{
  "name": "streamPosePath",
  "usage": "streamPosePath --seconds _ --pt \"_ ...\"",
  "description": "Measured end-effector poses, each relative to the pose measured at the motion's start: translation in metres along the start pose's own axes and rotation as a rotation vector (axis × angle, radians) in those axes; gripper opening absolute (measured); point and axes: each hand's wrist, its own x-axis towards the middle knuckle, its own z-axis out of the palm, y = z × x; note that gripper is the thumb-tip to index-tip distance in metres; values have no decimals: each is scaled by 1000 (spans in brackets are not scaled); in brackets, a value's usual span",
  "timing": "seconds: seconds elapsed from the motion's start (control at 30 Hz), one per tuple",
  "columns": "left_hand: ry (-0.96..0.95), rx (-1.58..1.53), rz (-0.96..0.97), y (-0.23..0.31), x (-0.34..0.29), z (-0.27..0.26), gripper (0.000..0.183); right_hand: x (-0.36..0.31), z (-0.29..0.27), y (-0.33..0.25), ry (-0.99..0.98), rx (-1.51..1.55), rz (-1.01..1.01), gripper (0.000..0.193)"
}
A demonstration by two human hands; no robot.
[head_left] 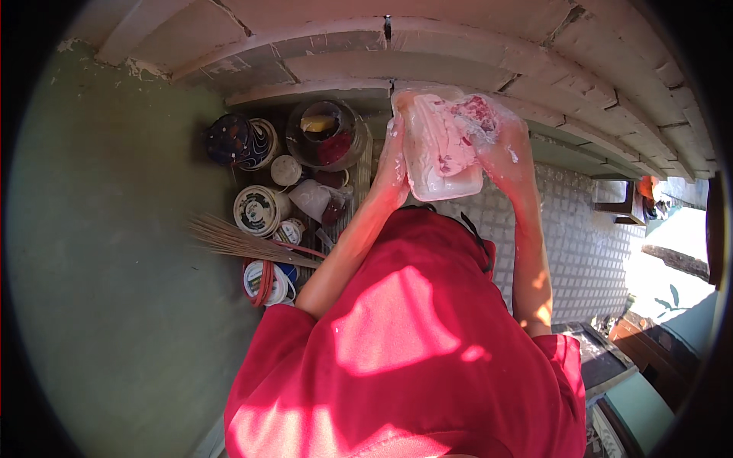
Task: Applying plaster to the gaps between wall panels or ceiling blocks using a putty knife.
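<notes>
Over my feed I see a translucent, whitish tray [450, 186] smeared with pink, held out beyond the red shirt [405, 313], the left grip [392, 164] clasping its left edge and the right grip [507, 149] clutching a blurry, probably foamy pink-red wad [476, 114].

I note one pale, translucent rectangular tub [444, 188] at the upper centre of my head view, held clear of the floor, its long sides running roughly up and down. Smooth pink paste [443, 136] lies in uneven folds across it, marked with darker red patches. At its upper right I record a rough, red-mottled clump [476, 113]; its exact seating I cannot tell.
</notes>
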Motion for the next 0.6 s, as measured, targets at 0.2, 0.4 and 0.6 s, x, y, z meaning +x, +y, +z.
streamPosePath --seconds 0.2,0.4,0.6 --pt "24 1 15 -1 3 -2 65 4 -3 10 44 9 201 23" --pt "40 89 39 -5 8 2 68 -2 0 9 -26 28 160 24" --pt "53 25 -69 9 4 0 62 2 -24 -25 -31 108 23 25"
